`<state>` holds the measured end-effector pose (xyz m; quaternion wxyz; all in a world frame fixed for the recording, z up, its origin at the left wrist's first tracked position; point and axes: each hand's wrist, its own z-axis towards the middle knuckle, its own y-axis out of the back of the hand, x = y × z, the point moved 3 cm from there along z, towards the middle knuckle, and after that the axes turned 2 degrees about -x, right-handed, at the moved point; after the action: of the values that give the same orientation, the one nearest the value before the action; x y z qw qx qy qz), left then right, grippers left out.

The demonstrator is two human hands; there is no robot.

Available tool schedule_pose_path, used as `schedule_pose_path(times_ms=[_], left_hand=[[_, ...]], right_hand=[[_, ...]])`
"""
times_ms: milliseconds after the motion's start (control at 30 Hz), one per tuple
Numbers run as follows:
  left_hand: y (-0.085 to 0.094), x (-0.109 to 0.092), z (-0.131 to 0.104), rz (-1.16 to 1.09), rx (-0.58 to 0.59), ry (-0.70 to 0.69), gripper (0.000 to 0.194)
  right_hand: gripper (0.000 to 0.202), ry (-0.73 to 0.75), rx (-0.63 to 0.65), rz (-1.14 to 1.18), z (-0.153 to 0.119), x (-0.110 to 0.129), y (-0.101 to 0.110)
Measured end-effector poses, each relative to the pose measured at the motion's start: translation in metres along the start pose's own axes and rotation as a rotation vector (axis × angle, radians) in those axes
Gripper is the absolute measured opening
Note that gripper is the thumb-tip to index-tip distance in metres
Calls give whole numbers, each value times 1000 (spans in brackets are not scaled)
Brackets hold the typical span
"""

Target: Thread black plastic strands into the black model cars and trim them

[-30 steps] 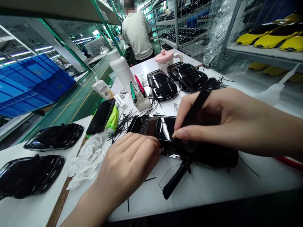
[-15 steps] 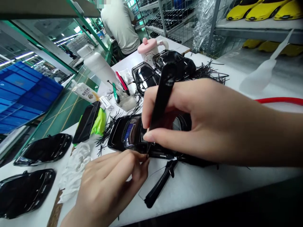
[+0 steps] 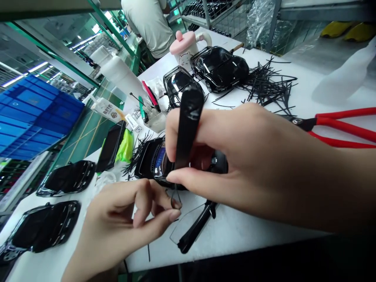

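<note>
In my right hand [image 3: 223, 160] is a pair of black tweezers [image 3: 189, 125], held like a pen with the tips pointing down. The tweezer tips meet the fingertips of my left hand [image 3: 129, 219], whose thumb and index finger are pinched close together. What lies between them is too small to make out. Just behind both hands sits a glossy black model car [image 3: 147, 158], partly covered by my right hand. A black car door with a clear window frame [image 3: 195, 229] lies on the white table below the tweezers.
Two black model car bodies [image 3: 57, 225] stand at left, near a phone [image 3: 111, 147]. Farther back are more black cars [image 3: 220, 68], black strips [image 3: 270, 84], a pink-lidded mug [image 3: 185, 49] and a white bottle [image 3: 117, 72]. Red-handled pliers [image 3: 346, 125] lie right; a person [image 3: 149, 27] stands behind.
My hands have drawn toward me from the car's side, with the tweezers still in my right hand. My left thumb and index finger have turned into clearer view. The camera has tilted down.
</note>
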<state>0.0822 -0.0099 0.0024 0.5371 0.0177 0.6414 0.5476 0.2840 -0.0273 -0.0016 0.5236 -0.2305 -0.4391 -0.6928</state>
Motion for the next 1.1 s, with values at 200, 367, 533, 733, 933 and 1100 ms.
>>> schedule_pose_path(times_ms=[200, 367, 533, 733, 933, 1100], left_hand=[[-4, 2, 3, -131, 23, 58, 45], [2, 1, 7, -90, 63, 62, 43], [11, 4, 9, 9, 12, 56, 36], [3, 1, 10, 341, -36, -195, 28], [-1, -2, 6, 522, -49, -429, 27], [-4, -1, 3, 537, -79, -486, 26]], right_hand=[[23, 27, 0, -96, -4, -2, -5], [22, 4, 11, -113, -4, -2, -5], [20, -63, 29, -59, -3, -4, -4], [9, -202, 106, 126, 0, -14, -2], [13, -335, 141, 376, 3, -22, -3], [15, -486, 200, 472, 4, -23, -1]])
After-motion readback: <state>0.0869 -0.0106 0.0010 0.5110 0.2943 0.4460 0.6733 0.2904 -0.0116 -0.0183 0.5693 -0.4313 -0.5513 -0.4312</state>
